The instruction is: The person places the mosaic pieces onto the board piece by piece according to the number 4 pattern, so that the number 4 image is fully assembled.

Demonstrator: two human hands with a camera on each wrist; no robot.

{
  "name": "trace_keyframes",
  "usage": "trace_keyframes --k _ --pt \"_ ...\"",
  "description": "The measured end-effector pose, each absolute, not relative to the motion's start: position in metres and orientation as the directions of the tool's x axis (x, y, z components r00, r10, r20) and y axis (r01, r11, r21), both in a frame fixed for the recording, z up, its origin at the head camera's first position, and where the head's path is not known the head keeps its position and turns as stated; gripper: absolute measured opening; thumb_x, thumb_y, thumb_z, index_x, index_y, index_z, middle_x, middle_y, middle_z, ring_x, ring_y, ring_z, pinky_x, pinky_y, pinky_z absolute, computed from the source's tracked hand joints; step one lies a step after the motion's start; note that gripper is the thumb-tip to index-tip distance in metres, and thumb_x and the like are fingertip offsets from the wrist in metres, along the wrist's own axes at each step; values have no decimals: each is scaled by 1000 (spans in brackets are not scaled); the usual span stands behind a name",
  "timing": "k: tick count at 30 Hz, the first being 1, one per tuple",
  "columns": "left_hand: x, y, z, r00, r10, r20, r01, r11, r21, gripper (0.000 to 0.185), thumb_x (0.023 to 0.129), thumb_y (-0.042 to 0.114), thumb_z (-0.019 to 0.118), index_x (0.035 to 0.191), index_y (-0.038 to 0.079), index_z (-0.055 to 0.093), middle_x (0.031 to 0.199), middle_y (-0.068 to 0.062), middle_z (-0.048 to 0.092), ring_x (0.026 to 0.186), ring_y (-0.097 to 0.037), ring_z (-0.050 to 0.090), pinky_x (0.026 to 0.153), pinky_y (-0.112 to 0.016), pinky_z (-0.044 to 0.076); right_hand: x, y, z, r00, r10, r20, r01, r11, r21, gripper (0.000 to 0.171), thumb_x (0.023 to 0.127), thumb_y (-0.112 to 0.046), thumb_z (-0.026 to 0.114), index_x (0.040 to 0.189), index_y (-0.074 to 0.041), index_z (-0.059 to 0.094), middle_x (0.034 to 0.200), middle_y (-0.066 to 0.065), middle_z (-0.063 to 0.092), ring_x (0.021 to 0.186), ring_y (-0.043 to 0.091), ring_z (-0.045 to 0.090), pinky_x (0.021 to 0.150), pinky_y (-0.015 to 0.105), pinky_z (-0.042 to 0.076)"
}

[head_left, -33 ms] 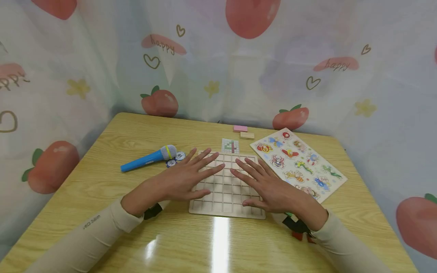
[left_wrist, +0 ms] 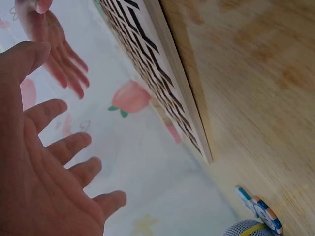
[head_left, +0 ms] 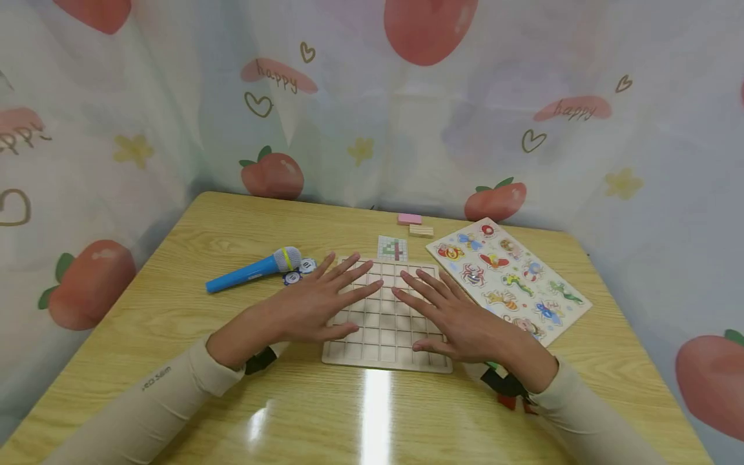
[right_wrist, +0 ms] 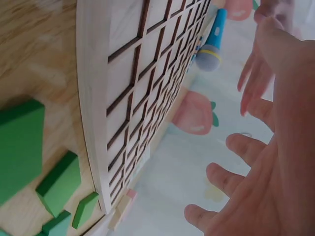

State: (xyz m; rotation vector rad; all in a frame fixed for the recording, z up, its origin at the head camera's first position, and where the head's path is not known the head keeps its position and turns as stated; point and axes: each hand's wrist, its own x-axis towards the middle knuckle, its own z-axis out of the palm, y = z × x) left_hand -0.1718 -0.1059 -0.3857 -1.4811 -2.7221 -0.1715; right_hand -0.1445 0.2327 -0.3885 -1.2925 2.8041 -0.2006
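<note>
Two hands hover above the wooden grid board [head_left: 383,336] in the middle of the tabletop [head_left: 174,303] — the left hand [head_left: 316,303] and the right hand [head_left: 459,320], fingers spread apart and straight, holding nothing. A blue toy microphone [head_left: 252,270] lies left of the board.

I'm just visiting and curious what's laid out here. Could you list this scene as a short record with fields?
Left hand: left hand open, fingers spread above the grid board
Right hand: right hand open, fingers spread above the same board
Beside board, left: blue toy microphone
Beside board, right: animal puzzle board
Near right wrist: green blocks
Surface: wooden table
</note>
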Motion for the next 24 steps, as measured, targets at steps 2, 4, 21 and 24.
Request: trace_keyframes --k 2,4,21,24 --pt "-171 -106 -386 -543 836 80 840 538 76 79 107 57 55 173 31 20 182 -8 13 170 -35 8 136 -67 13 -144 232 -390 -648 -762 5 -753 640 -149 94 102 -54 67 174 -34 9 183 2 6 170 35 11 134 69 11" --pt "-170 -106 -386 -543 836 75 839 539 74 78 107 57 55 172 31 21 182 -8 14 170 -34 8 136 -66 13 -145 232 -391 -648 -762 -3 -752 639 -162 94 102 -54 67 174 -34 8 183 2 6 169 36 12 135 69 12" --pt "-132 -131 -403 -796 537 280 528 388 755 53 110 20 62 161 23 48 157 -3 60 145 -26 59 115 -46 57 -132 301 -371 -824 -393 408 -521 808 -274 36 101 7 62 134 -7 67 118 8 69 91 16 65 76 30 58" --pt "-126 -130 -418 -847 473 244 389 239 889 50 110 17 61 159 19 49 152 -12 62 142 -29 61 114 -33 57 -125 311 -381 -922 -297 247 -371 857 -358 26 105 0 60 130 -4 67 115 10 69 87 16 65 71 26 57"
